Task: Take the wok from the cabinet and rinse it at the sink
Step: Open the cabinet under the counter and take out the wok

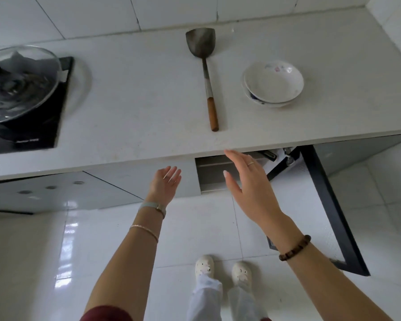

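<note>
Below the white countertop (148, 117) the cabinet (218, 174) stands open, its dark-framed door (329, 205) swung out to the right. A dark handle end (270, 155) shows just inside under the counter edge; the wok itself is hidden. My right hand (248, 181) reaches toward the opening with straight fingers and holds nothing. My left hand (166, 181) is stretched out in front of the closed cabinet front, fingers spread and empty. No sink is in view.
A metal spatula with a wooden handle (206, 75) lies on the counter. Two stacked white bowls (273, 83) sit to its right. A glass lid (16, 82) rests on the black stove (33, 133) at left. Glossy white floor tiles (195, 223) lie below.
</note>
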Demonstrator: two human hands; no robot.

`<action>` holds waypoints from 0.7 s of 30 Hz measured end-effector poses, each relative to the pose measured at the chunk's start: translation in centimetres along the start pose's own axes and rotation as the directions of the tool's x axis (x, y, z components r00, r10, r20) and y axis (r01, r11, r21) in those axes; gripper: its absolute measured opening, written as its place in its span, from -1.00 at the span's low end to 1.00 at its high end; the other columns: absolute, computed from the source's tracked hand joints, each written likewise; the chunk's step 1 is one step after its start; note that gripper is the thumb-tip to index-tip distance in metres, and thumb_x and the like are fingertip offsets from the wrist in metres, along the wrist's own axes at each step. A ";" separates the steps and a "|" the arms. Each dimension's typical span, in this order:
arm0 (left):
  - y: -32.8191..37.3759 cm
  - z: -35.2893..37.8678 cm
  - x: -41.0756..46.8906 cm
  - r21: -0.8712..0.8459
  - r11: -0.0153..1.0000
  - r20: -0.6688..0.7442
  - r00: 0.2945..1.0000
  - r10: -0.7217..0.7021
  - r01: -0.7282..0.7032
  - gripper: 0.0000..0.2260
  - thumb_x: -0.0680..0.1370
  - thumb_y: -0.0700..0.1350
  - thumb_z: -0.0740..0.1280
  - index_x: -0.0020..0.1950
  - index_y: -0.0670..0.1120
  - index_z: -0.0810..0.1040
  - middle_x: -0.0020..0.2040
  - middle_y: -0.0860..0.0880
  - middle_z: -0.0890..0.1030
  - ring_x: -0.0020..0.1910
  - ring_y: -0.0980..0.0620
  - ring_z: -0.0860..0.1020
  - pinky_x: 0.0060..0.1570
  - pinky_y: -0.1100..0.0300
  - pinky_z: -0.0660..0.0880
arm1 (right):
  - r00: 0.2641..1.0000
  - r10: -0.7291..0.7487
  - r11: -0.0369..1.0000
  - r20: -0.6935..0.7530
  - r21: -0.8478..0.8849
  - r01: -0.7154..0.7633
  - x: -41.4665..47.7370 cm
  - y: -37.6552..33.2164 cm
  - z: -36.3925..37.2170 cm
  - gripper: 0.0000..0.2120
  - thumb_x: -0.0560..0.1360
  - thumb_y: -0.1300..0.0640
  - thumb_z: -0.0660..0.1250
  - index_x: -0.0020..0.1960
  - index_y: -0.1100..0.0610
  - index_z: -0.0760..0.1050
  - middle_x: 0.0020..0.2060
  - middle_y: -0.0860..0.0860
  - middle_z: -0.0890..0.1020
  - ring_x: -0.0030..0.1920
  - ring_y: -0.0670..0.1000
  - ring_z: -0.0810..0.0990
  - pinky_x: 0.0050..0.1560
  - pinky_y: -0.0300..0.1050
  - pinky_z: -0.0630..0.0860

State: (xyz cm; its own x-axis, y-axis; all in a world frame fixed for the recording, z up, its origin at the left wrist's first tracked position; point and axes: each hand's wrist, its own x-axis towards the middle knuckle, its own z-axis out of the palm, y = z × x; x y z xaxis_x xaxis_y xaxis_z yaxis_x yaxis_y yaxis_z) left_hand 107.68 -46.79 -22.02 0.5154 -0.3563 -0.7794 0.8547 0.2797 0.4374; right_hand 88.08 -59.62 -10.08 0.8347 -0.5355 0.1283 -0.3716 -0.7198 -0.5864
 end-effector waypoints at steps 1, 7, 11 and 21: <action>0.4 0.1 0.5 -0.032 0.999 -0.001 1.000 -0.013 0.013 -0.63 0.66 -0.13 0.04 0.44 -0.23 0.30 0.42 -0.20 0.39 0.37 -0.17 0.41 0.28 0.03 0.39 | 1.000 0.003 1.000 0.002 -0.004 -0.003 0.5 -0.2 0.5 -0.57 0.61 0.08 0.18 0.46 0.11 0.30 0.38 -0.02 0.43 0.39 -0.05 0.36 0.43 -0.02 0.29; 1.3 1.6 2.4 -0.210 0.977 -0.005 0.999 -0.047 0.045 -0.63 0.65 -0.14 0.10 0.44 -0.21 0.32 0.41 -0.17 0.42 0.38 -0.13 0.41 0.28 0.06 0.38 | 0.999 0.043 0.999 -0.011 0.004 -0.043 2.2 -1.0 2.0 -0.58 0.61 0.07 0.19 0.45 0.10 0.31 0.37 -0.03 0.44 0.39 -0.05 0.35 0.42 -0.09 0.30; 0.7 1.9 2.7 -0.300 0.953 0.025 0.999 -0.046 0.051 -0.68 0.65 -0.17 0.12 0.38 -0.22 0.38 0.40 -0.16 0.44 0.39 -0.10 0.42 0.30 0.08 0.37 | 0.998 0.065 0.998 -0.026 0.010 -0.065 2.5 -1.1 2.3 -0.59 0.61 0.09 0.19 0.44 0.10 0.32 0.36 -0.02 0.45 0.38 -0.04 0.36 0.41 -0.07 0.32; -0.6 1.1 0.6 -0.292 0.953 0.002 0.997 -0.079 0.076 -0.66 0.65 -0.17 0.14 0.40 -0.25 0.33 0.41 -0.11 0.38 0.43 -0.10 0.34 0.40 0.08 0.30 | 0.999 0.020 0.999 -0.028 -0.044 -0.021 1.1 -1.6 2.1 -0.60 0.61 0.04 0.16 0.43 0.12 0.35 0.34 0.00 0.48 0.37 -0.02 0.38 0.44 -0.01 0.26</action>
State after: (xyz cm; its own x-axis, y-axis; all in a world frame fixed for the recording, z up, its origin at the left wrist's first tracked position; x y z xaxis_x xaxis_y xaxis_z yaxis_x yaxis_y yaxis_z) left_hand 107.52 -48.12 -22.23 0.4464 -0.3789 -0.8106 0.8360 0.4996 0.2269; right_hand 90.45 -58.12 -10.63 0.8155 -0.5619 0.1389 -0.4067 -0.7271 -0.5531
